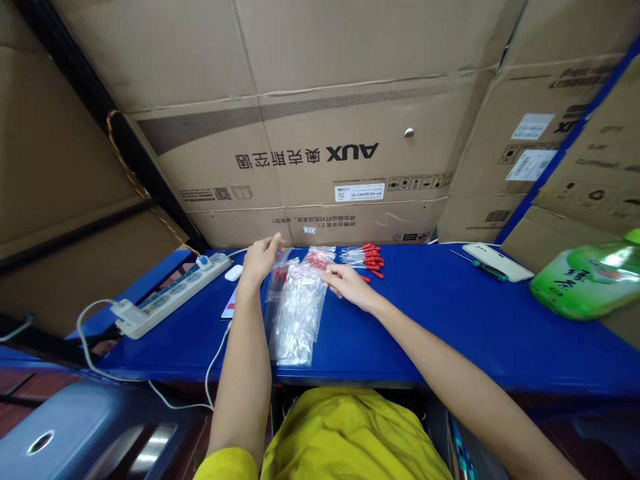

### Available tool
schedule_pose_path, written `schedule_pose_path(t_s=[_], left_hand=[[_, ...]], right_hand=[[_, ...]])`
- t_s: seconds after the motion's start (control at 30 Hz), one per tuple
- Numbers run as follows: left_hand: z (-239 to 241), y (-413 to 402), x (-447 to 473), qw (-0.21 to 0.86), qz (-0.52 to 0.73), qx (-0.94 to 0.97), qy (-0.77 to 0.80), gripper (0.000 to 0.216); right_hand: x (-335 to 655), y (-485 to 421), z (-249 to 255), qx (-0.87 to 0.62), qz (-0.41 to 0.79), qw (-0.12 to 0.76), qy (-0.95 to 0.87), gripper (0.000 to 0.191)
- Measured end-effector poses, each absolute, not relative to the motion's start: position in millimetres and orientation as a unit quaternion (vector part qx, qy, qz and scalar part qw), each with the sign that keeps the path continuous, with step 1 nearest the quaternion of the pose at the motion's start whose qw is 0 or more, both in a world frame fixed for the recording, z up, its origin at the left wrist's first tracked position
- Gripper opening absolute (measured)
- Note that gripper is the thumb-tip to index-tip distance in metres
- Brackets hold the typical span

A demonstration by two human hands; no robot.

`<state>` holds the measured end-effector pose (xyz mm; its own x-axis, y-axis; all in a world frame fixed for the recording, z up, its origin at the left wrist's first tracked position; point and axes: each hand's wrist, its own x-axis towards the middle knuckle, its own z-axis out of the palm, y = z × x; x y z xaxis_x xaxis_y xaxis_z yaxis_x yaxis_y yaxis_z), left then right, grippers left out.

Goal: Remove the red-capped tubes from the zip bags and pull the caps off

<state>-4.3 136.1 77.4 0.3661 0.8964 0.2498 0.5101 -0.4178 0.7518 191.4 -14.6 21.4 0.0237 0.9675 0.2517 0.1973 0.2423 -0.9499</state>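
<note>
Cardboard back wall (200,73) fills my view ahead, creased, AUX lettering (353,153) upside down. Black metal post (75,63) slants down left side, dark crossbar (75,237) meeting it. More cardboard panels (600,160) at right, along slanting blue strip (576,141). Blue tabletop (425,333) below, faintly shiny. Lower left, I see blue-grey plastic stool (65,413), catching light, above reddish floor (197,443).

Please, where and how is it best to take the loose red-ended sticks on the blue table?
Probably by their thicker red ends, with a hand coming from the right: the red-ended sticks lie bunched on the blue table, most red ends pointing right, their thin shafts pointing left.
</note>
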Motion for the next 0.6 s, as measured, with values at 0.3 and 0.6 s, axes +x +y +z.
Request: schedule_pose_path(t_s=[0.3,0.6], left_hand=[[35.7,164.0,-7.8,0.143,0.144,0.83,0.52,0.041],[35.2,158.1,9.0,0.148,0.15,0.873,0.44,0.011]], right_hand=[[172.1,-19.9,15.1,-0.675,0.114,0.353,-0.637,0.043],[155.2,-36.0,25.0,-0.529,-0.067,0.335,-0.777,0.034]])
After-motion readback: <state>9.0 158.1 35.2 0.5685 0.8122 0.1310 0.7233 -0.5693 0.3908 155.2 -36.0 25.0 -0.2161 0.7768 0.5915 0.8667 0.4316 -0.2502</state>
